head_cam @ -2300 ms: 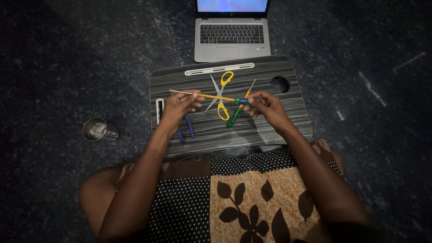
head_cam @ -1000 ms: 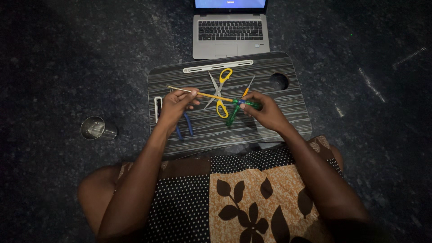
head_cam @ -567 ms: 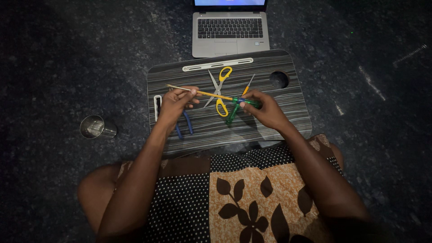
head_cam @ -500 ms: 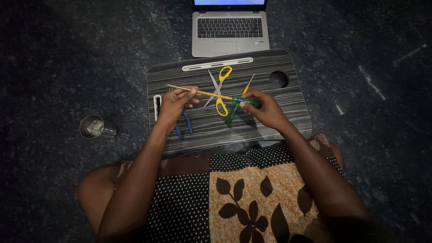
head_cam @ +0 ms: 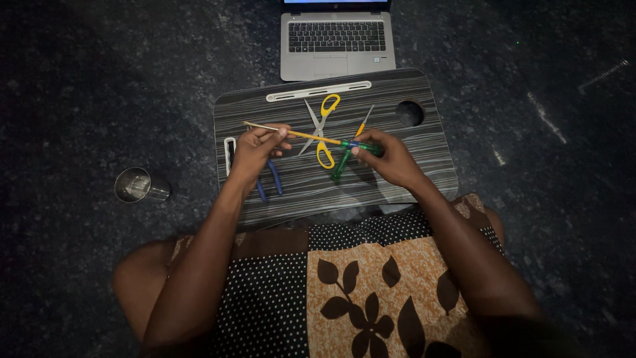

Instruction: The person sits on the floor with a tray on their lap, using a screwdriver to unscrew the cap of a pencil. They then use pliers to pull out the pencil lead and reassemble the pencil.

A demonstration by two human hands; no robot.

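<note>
Steel tumbler (head_cam: 141, 186) is lying on its side on the dark speckled floor (head_cam: 79, 86), well apart from the striped grey lap counter (head_cam: 411, 166), out at its 9 o'clock.

On the counter, at the left edge: a small white slot handle (head_cam: 229, 154); just beside it, blue-handled pliers (head_cam: 272, 181) are lying partly under the left wrist.

Left hand (head_cam: 255, 147) is pinching, thumb against fingertips, the thin metal shaft end of a long screwdriver with yellow shank and green handle (head_cam: 317, 138). The tool is being held level just above the counter, running from 9 to 3 o'clock between the two hands, and crossing over yellow-handled scissors (head_cam: 320, 130), which are lying open on the surface.

A second, green-handled screwdriver (head_cam: 346, 160) is lying slantwise below the crossing, its tip pointing to 1 o'clock.

Right hand (head_cam: 391, 158) is closing around the held tool's green handle end, fingers curled and pressed onto it.

Handling, as a judgement: light and rigid, no flex likely; bare shaft is smooth and thin, prone to roll in a pinch. The thicker handle is probably the secure hold; the shaft is suited only to steadying.

Round cup hole (head_cam: 410, 113) is at the counter's 2 o'clock corner. Open grey laptop (head_cam: 338, 46) is sitting on the floor at 12 o'clock.
</note>
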